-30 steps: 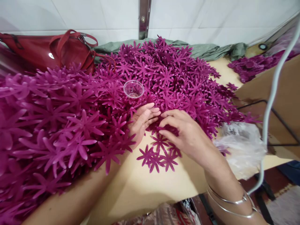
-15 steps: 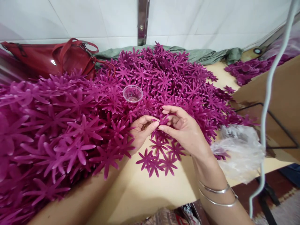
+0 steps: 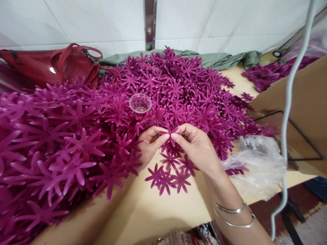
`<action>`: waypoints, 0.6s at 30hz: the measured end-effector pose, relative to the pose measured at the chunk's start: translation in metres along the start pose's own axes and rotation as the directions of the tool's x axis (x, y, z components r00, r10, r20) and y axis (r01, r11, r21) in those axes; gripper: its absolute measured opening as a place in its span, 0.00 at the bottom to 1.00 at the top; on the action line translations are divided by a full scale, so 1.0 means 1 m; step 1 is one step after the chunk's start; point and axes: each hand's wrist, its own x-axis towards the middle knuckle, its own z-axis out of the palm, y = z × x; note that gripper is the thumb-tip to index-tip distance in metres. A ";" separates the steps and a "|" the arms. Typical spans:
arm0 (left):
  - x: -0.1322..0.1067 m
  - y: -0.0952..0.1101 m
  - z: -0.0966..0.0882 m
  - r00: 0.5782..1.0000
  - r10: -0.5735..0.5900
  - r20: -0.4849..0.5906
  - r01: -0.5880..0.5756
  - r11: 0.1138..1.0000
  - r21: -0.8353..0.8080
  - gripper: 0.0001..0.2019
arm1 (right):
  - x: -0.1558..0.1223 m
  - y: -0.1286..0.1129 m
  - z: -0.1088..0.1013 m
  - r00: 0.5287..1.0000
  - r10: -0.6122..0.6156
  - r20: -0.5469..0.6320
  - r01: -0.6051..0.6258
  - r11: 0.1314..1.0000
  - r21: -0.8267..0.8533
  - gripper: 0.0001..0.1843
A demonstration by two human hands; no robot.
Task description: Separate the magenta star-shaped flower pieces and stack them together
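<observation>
Between my two hands is a magenta artificial flower [image 3: 170,133] with long narrow petals. My left hand [image 3: 150,144] pinches its left side between thumb and index finger. On the other side, the thumb and fingers of my right hand [image 3: 198,146] close on it, the two thumb tips almost meeting at its centre. Just below, several loose flowers [image 3: 167,177] of the same kind lie flat on the pale tabletop [image 3: 153,214]. A big heap of such flowers [image 3: 176,90] spreads behind and to the left. A small clear plastic cup [image 3: 140,103] rests on the heap.
A red handbag [image 3: 74,66] sits at the back left, near green cloth [image 3: 217,61] along the tiled wall. To the right are a crumpled clear plastic bag [image 3: 258,166], a cardboard box [image 3: 304,112] and a hanging pale cable [image 3: 287,112]. More magenta pieces [image 3: 268,75] lie at the back right.
My right hand's raised fingers have come down, and its thumb and index finger now pinch the flower's right side. The flower is turned more open towards me. The view has shifted slightly.
</observation>
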 end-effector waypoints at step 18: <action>-0.006 0.005 0.003 0.959 0.273 0.078 -0.283 0.915 0.287 0.09 | -0.003 -0.003 0.001 1.000 0.004 -0.024 -0.005 0.999 -0.032 0.19</action>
